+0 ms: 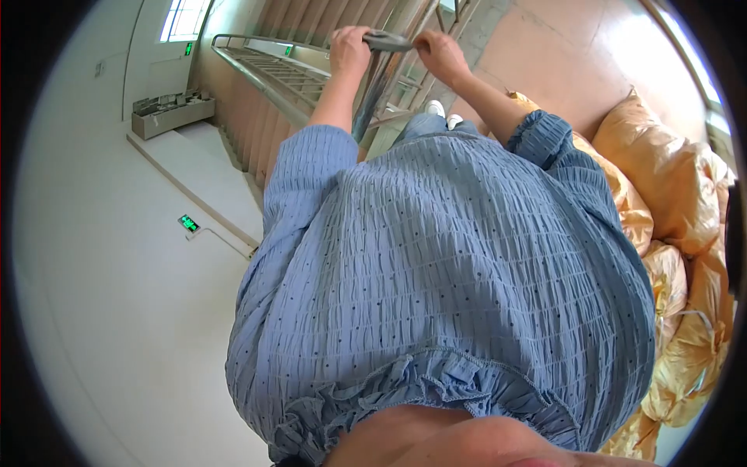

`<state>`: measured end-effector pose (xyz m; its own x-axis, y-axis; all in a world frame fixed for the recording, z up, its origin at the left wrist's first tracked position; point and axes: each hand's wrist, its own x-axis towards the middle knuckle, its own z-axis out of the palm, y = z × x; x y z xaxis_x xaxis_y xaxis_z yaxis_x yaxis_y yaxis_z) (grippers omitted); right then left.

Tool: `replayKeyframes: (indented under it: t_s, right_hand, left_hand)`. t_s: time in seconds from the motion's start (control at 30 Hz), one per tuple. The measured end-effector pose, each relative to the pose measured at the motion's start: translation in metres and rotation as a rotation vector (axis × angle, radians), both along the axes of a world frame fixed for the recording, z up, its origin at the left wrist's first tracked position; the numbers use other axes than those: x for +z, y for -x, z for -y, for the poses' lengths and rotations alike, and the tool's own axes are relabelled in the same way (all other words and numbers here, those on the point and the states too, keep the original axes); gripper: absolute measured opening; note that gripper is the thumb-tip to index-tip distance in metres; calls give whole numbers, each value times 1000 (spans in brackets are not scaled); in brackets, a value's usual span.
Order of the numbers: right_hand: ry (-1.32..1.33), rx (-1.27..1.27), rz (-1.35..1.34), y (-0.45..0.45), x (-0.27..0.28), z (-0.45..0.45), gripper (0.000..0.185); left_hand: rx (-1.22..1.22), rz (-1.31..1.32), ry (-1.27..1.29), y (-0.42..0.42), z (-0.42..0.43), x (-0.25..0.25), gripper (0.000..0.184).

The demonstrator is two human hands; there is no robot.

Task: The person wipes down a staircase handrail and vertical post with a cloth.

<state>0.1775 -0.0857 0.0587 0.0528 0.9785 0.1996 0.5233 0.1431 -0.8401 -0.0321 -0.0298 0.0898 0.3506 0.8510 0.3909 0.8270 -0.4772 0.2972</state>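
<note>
A small, elongated dark grey object [387,41] spans the gap between my two hands; what it is I cannot make out. My left hand [351,51] is closed around its left end. At the right end, my right hand [442,56] has its fingers bent together in a pinch against the tip; the exact contact is too small to tell. Both arms reach forward, over a metal stair railing [380,82] that runs below the object.
Stairs [261,132] with a metal handrail [261,80] lie at the left. Stuffed orange-yellow sacks [657,171] are piled at the right. A grey box-like trough [173,117] holding items stands by the white wall. White shoes [436,107] show on the floor below my hands.
</note>
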Motion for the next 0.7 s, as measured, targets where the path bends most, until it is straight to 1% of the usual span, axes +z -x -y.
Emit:
replayKeyframes:
  t_s: [0.07, 0.1, 0.13, 0.17, 0.2, 0.27, 0.3, 0.33, 0.4, 0.43, 0.47, 0.5, 0.53, 0.57, 0.63, 0.7]
  right_hand:
    - [248, 195, 46, 6, 1, 20, 18]
    - [254, 303, 32, 9, -2, 30, 19]
    - [262, 409, 16, 11, -4, 40, 19]
    - [279, 438, -23, 14, -2, 45, 19]
    - [282, 437, -20, 11, -1, 45, 19]
    - [290, 396, 48, 4, 3, 37, 19]
    - [238, 346, 49, -1, 4, 28, 19]
    - [232, 346, 57, -9, 9, 19, 19]
    - [99, 99, 78, -25, 21, 2, 19]
    - [102, 101, 88, -34, 25, -4, 19]
    - [14, 2, 82, -41, 30, -11, 18]
    - [-76, -96, 74, -44, 31, -14, 17]
    - [-74, -93, 78, -44, 31, -12, 17]
    - [-2, -81, 93, -43, 31, -10, 17]
    - [176, -22, 74, -37, 23, -5, 18]
    - [170, 31, 113, -28, 23, 11, 18]
  left_hand:
    - [-25, -40, 120, 12, 16, -4, 19]
    - [-28, -35, 117, 19, 28, -3, 19]
    - [18, -65, 228, 29, 43, -4, 20]
    - [63, -98, 341, 34, 51, -3, 20]
    - [61, -95, 344, 32, 56, 1, 20]
    - [116, -130, 431, 30, 59, 9, 22]
    - [119, -124, 421, 26, 51, 10, 22]
    - [94, -82, 326, 17, 40, 7, 21]
    - [54, -5, 174, -1, 11, -1, 21]
    - [41, 32, 120, -12, -2, -1, 21]
    - [44, 39, 123, -25, -12, 0, 21]
    - [32, 112, 99, -37, -21, 2, 21]
    - [20, 184, 75, -42, -24, 3, 22]
    - [22, 186, 75, -42, -22, 3, 22]
    - [78, 96, 204, -38, -18, -7, 21]
    - [80, 124, 233, -20, -1, -17, 21]
